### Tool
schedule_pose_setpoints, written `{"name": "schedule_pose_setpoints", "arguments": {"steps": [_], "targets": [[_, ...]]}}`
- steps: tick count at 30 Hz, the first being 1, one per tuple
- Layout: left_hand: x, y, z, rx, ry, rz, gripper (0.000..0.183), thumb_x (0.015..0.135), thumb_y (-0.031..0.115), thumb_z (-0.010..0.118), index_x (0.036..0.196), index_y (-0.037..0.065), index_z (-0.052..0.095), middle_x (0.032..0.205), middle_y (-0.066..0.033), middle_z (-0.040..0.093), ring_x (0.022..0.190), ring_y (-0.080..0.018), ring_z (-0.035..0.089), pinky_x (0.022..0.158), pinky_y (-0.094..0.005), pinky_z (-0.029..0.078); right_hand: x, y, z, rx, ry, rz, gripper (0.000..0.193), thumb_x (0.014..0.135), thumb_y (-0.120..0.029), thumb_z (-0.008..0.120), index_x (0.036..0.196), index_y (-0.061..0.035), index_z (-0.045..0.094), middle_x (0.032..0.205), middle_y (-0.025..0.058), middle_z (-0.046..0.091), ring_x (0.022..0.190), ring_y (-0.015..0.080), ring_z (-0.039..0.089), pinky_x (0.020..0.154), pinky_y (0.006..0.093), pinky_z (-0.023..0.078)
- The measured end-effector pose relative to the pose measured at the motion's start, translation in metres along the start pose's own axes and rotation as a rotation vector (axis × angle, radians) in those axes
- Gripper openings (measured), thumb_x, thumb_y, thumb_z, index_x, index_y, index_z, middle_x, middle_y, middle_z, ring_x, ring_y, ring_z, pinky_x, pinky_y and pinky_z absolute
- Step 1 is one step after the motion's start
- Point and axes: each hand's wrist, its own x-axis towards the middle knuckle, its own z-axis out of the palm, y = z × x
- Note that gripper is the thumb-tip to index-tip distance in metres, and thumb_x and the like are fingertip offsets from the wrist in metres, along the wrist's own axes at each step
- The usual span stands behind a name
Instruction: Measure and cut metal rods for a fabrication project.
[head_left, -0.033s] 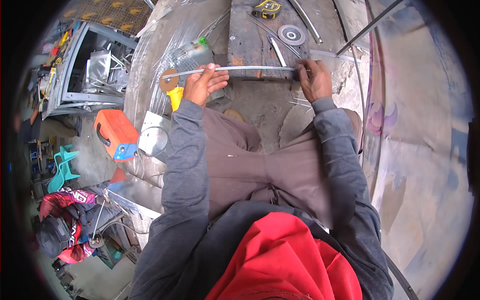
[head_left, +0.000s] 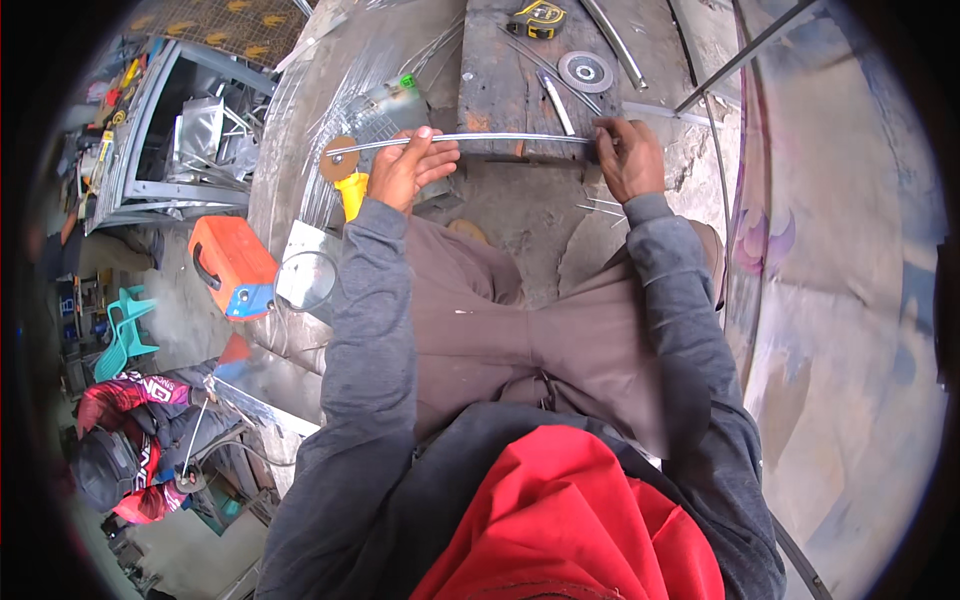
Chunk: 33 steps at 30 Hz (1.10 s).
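Note:
A small bunch of thin, silvery metal rods [head_left: 510, 137] spans the gap between my hands, bowing slightly. My left hand [head_left: 400, 175] pinches them under the thumb, its other fingers stretched out. At the right end my right hand [head_left: 634, 162] is closed around the rods beside the dark wooden board [head_left: 490, 85]. The rods' left end reaches across a brown cutting disc [head_left: 338, 165] fitted to a yellow grinder [head_left: 351, 196]; whether they touch it I cannot tell. On the board lie a white marker [head_left: 556, 103] and a loose grey disc [head_left: 587, 72].
A tape measure [head_left: 538, 20] and a metal tube [head_left: 614, 42] lie at the far side. More thin rods [head_left: 335, 110] spread at left. An orange-and-blue machine [head_left: 232, 265], a metal frame with scraps [head_left: 160, 190] and a crouching person [head_left: 135, 440] are farther left.

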Motion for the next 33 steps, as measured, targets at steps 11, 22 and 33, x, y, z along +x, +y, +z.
{"name": "schedule_pose_setpoints", "arguments": {"steps": [11, 22, 33], "targets": [[0.001, -0.008, 0.003, -0.038, 0.0, 0.089, 0.037, 0.097, 0.03, 0.06, 0.11, -0.003, 0.052, 0.1, -0.0238, 0.067, 0.091, -0.0306, 0.07, 0.079, -0.0392, 0.059, 0.071, -0.031, 0.062, -0.223, -0.311, 0.046, 0.032, 0.09, -0.033, 0.063, 0.104, -0.0047, 0.066, 0.105, 0.0242, 0.066, 0.097, 0.041, 0.064, 0.085, 0.047, 0.051], [-0.009, -0.008, 0.003, 0.023, -0.09, 0.174, 0.035, 0.098, 0.032, 0.057, 0.107, -0.002, 0.056, 0.1, -0.021, 0.068, 0.091, -0.0264, 0.07, 0.079, -0.0358, 0.058, 0.088, -0.052, 0.035, 0.033, -0.392, 0.018, 0.042, 0.096, -0.039, 0.051, 0.125, -0.009, 0.06, 0.102, 0.0241, 0.067, 0.098, 0.0406, 0.066, 0.084, 0.0429, 0.05], [-0.009, -0.011, -0.006, 0.024, -0.091, 0.171, 0.034, 0.098, 0.032, 0.057, 0.106, -0.002, 0.062, 0.097, -0.0163, 0.071, 0.087, -0.0217, 0.071, 0.072, -0.0316, 0.059, 0.084, -0.023, 0.042, 0.196, -0.463, 0.036, 0.042, 0.102, -0.037, 0.049, 0.114, 0.0005, 0.062, 0.09, 0.0133, 0.069, 0.082, 0.0195, 0.065, 0.075, 0.0336, 0.05]]}}
